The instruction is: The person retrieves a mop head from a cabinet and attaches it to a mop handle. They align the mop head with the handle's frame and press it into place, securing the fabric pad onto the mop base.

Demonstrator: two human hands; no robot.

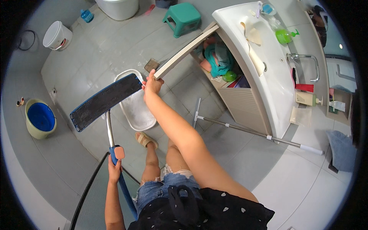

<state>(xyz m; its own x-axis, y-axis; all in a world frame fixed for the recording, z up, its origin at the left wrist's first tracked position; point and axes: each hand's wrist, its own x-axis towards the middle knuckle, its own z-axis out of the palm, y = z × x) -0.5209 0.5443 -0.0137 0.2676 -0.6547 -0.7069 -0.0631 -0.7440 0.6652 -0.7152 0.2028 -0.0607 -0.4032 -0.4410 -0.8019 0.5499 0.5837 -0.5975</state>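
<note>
My left hand (114, 170) is closed around the blue handle of a flat mop (111, 134), just below a pink button. The mop's long dark pad (105, 101) is raised and tilted, its upper end close to my right hand. My right hand (152, 85) grips the free edge of the opened cabinet door (188, 49) under the sink. Inside the cabinet (241, 91) lie a teal cloth (218, 61), a green round item (230, 76) and other things I cannot make out. Below the pad, a white plastic tub (140, 117) rests on the floor, partly hidden.
A floor squeegee (237, 127) lies along the cabinet's base. The white sink (264, 38) holds a green pump bottle (284, 36) and beige strips. Toward the back stand a green stool (183, 18), a white bucket (57, 35) and a toilet (119, 8). A glass panel (90, 191) borders my left.
</note>
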